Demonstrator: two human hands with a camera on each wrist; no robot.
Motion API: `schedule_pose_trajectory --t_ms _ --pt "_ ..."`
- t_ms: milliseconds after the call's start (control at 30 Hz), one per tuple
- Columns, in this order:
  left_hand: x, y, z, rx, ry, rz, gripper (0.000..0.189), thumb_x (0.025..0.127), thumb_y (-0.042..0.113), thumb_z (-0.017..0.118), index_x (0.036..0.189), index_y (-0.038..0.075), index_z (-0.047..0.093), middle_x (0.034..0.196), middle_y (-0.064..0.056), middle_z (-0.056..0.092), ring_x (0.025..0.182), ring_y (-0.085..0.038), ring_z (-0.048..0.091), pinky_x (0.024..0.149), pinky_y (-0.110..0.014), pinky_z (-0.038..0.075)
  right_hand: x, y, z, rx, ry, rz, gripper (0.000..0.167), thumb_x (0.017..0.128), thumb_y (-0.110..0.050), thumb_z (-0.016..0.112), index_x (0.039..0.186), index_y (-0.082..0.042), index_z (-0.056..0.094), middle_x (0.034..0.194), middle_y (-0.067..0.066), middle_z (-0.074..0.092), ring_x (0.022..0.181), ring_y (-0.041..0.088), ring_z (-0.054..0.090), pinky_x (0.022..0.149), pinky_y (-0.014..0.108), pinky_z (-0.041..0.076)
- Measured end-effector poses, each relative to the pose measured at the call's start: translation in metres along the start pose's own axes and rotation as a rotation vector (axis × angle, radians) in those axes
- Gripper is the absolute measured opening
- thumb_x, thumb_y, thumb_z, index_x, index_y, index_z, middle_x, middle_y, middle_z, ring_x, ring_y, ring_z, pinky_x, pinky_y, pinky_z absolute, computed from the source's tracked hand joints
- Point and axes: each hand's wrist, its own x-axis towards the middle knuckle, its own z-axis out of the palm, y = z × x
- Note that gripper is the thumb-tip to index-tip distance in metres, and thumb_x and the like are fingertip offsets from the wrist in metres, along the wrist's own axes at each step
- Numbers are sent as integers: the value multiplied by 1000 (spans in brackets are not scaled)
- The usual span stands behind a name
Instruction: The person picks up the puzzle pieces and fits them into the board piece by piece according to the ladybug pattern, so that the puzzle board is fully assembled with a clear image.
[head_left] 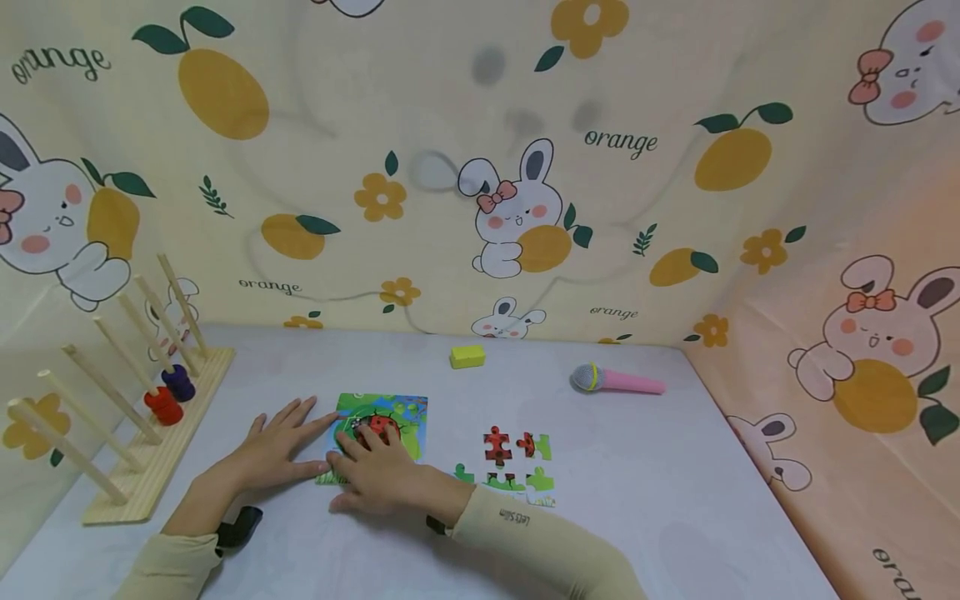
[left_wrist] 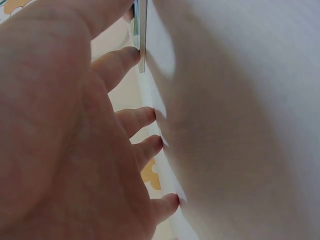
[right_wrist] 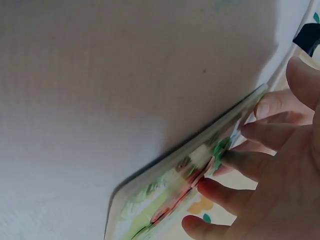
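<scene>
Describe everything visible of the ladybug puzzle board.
The ladybug puzzle board is a thin, pale-edged panel with a rounded corner, perhaps cardboard, printed in blue and green. It lies flat on the white table, left of the loose pieces. The right hand rests fingertips on it, partly hiding it; the left hand touches its edge.

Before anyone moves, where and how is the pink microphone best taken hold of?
Likely by the pink handle, pinched across its width from above, from the near side: the microphone lies lengthwise on the table, its slim handle pointing right, away from the wider, rounded grey head.
</scene>
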Motion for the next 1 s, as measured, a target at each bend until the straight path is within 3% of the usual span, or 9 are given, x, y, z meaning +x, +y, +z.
schedule_pose_trajectory --t_ms 467,667,867,1000 --pt "1 0 0 1 -12 -9 80 85 61 68 149 18 48 156 -30 28 141 -57 20 99 -85 12 4 10 -4 40 53 -37 63 98 -61 47 152 -31 41 161 -8 30 147 22 27 114 53 30" --pt "0 1 -1 -12 -14 -10 80 84 61 69 149 18 48 156 -31 27 141 -57 19 99 -85 11 7 11 -5 -7 92 -25 61 97 -58 53 151 -30 43 157 -10 36 142 17 35 110 45 34" --pt "0 1 -1 4 -12 -9 80 84 61 68 149 17 48 156 -31 28 141 -57 20 99 -84 12 6 5 -6 -108 65 2 69 95 -62 53 154 -29 39 162 -7 28 144 18 32 111 46 33" --pt "0 1 0 0 -14 -12 80 84 61 69 148 18 48 156 -31 28 141 -57 20 99 -84 12 7 3 -6 -103 62 16 69 95 -63 52 154 -27 40 162 -7 28 144 18 32 111 47 32"
